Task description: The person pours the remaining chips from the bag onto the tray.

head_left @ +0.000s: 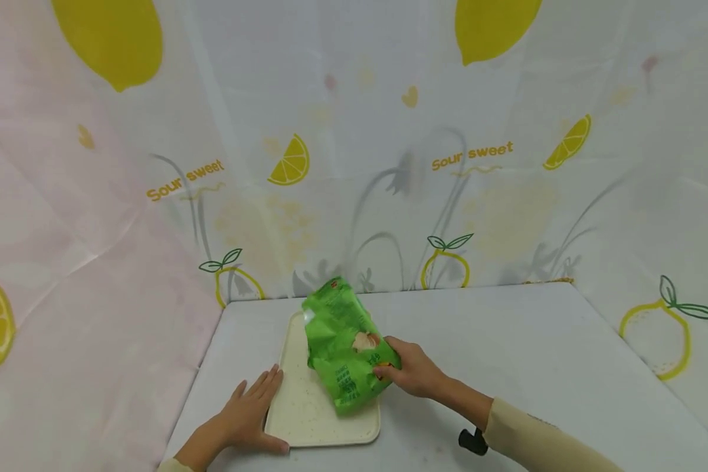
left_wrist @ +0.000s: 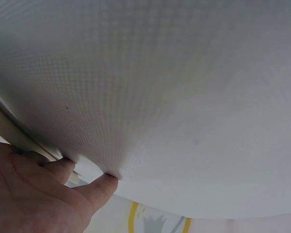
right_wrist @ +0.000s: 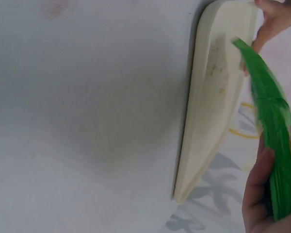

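A green snack bag with printed text and a small food picture is tilted above a cream tray. My right hand grips the bag by its right edge, thumb on the printed front. In the right wrist view the bag appears edge-on, raised off the tray, and small brown crumbs dot the tray's surface. Against the tray's left side rests my left hand, fingers straight and thumb by the near left corner. The left wrist view shows that hand with fingertips on the white surface.
The white table stretches right of the tray. A small black object shows beside my right sleeve near the front. Behind the table hangs a lemon-print cloth, with a pinkish side cloth at the left.
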Demonstrator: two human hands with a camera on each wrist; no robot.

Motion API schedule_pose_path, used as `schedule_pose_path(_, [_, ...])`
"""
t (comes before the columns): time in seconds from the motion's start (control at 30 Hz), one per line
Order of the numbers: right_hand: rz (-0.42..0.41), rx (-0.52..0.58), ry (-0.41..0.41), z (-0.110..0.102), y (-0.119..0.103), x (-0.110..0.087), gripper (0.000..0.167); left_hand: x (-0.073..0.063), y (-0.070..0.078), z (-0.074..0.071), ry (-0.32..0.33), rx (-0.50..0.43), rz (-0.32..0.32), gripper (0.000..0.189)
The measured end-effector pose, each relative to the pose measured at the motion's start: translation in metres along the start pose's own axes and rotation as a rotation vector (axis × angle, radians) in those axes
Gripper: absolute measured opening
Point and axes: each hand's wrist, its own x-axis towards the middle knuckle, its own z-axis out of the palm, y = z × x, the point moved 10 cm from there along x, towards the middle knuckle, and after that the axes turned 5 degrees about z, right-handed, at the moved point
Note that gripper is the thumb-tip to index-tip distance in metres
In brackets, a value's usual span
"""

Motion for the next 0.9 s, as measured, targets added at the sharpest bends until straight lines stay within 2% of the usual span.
schedule_pose_path(0.1, [0.021,-0.015,-0.052,0.007,0.002,0.000,0.032,-0.001,0.000,0.000,0.005,0.005,-0.001,0.140])
schedule_pose_path(0.4, [0.031,-0.030,-0.014,0.002,0.003,-0.002,0.036,0.000,0.001,-0.005,0.002,0.002,0.012,0.139])
schedule_pose_path(0.6, [-0.040,0.009,0.110,-0.015,-0.010,-0.004,0.038,0.000,-0.001,-0.003,-0.022,-0.007,-0.010,0.140])
schedule_pose_path(0.67, [-0.043,0.011,0.125,-0.017,-0.011,-0.003,0.038,0.000,-0.001,-0.003,-0.028,-0.006,-0.015,0.140])
schedule_pose_path(0.9, [0.030,-0.025,0.052,-0.006,-0.001,-0.003,0.038,-0.001,0.002,-0.004,-0.014,0.000,0.003,0.139])
